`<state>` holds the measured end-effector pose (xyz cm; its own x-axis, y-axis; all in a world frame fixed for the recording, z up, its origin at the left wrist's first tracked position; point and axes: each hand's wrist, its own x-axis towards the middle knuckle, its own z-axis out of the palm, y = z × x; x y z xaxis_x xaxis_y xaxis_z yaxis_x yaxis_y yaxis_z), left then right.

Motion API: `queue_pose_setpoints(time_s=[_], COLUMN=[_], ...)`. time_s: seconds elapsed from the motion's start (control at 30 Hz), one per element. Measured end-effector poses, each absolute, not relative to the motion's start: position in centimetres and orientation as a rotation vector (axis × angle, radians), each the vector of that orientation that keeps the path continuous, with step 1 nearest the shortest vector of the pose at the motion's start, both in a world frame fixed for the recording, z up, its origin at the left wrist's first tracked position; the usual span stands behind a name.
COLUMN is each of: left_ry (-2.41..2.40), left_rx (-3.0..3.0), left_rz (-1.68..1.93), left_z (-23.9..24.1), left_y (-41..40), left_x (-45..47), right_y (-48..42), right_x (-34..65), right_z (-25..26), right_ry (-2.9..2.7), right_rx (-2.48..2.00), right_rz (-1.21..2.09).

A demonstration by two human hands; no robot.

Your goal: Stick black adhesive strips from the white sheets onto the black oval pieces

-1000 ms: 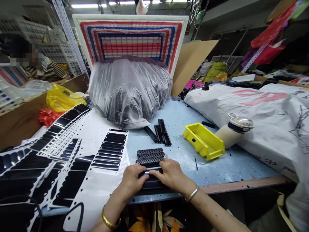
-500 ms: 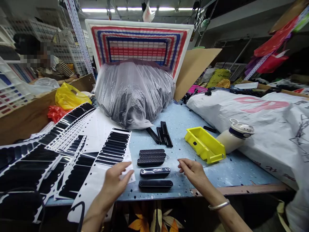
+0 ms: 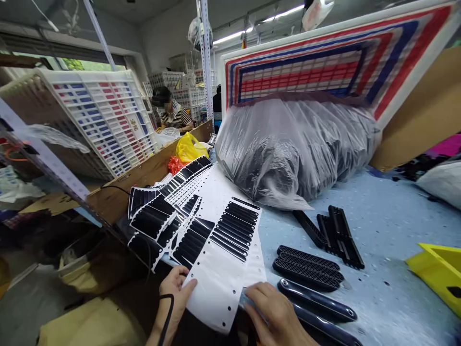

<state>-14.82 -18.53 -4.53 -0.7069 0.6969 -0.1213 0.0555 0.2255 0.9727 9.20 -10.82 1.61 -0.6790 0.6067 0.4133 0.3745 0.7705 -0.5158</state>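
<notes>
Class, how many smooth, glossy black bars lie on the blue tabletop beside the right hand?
2: the farther bar, next to the textured bars, and the nearer bar, partly covered by the right hand. Others could be hidden beneath that hand.

Smooth sheet, glossy plstc bars

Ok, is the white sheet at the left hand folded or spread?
Spread: the white sheet lies unfolded, its row of black strips in view, the left hand at its edge.
</notes>
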Motion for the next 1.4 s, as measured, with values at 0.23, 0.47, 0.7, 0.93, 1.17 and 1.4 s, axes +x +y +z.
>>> queue_pose_setpoints(time_s=[0.23, 0.47, 0.7, 0.93, 1.17, 1.4], left_ry=[1.772, 1.671, 1.464, 1.434, 1.297, 1.306], left_rx=[0.592, 0.678, 0.445, 0.405, 0.517, 0.587], left_rz=[1.251, 1.325, 1.472, 1.441, 1.411, 1.345], left_z=[-6.4, -3.8, -2.9, -1.8, 2.1, 0.8], left_y=[-25.6, -21.2, -20.6, -20.1, -18.0, -18.3], left_x=[-16.1, -14.6, -12.7, -11.8, -9.9, -10.0], right_y=[-8.6, -9.6, -10.0, -12.2, -13.4, -13.5], right_x=[5.6, 6.0, 7.0, 7.4, 6.6, 6.8], right_z=[-0.5, -1.9, -1.2, 1.8, 2.5, -0.5], right_ry=[-2.441, -2.387, -2.358, -2.349, -2.218, -2.078], right_rx=[-0.835, -0.652, -0.669, -0.765, -0.740, -0.701], right_rz=[0.503, 0.580, 0.643, 0.530, 0.465, 0.416])
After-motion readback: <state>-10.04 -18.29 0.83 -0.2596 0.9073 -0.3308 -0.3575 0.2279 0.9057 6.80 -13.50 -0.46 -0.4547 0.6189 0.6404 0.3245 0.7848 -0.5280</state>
